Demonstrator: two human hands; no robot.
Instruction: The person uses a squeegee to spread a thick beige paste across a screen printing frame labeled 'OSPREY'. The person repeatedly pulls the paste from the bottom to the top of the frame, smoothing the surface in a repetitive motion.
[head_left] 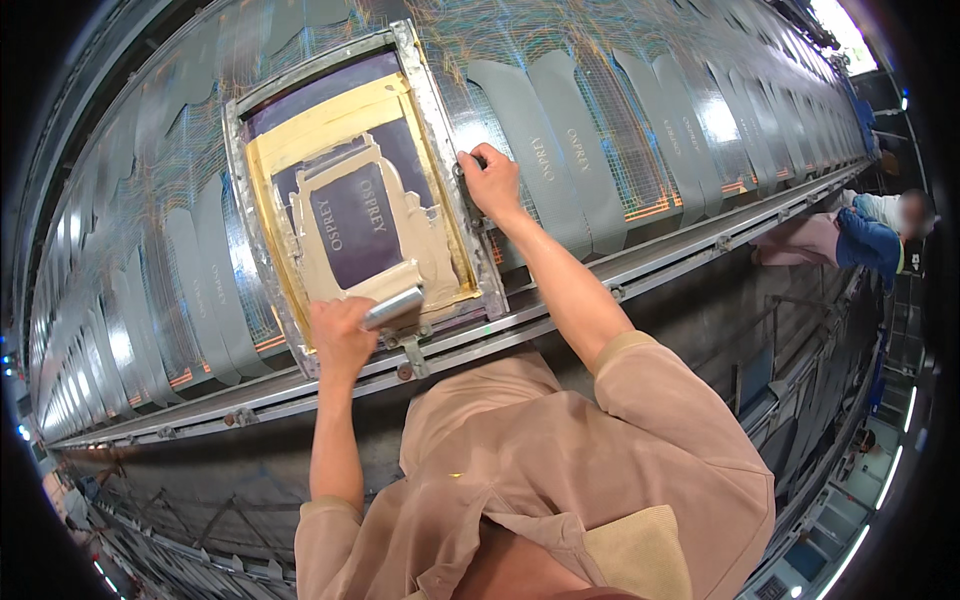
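Observation:
A screen printing frame [238, 140] with a metal border, yellow tape and a purple mesh panel [355, 262] lies on the long printing table. Beige ink surrounds the panel's middle and pools along the lower part. My left hand [340, 328] is closed on a metal squeegee [395, 305] at the screen's lower edge. My right hand [490, 183] grips the right side of the frame at a small dark fitting, with fingers curled round it.
Rows of grey cut pieces [570, 150] with pale lettering lie along the table on both sides. A metal rail [660, 262] runs along the near edge. Another person [865, 240] leans at the table farther right. Below the rail are dark metal racks [720, 330].

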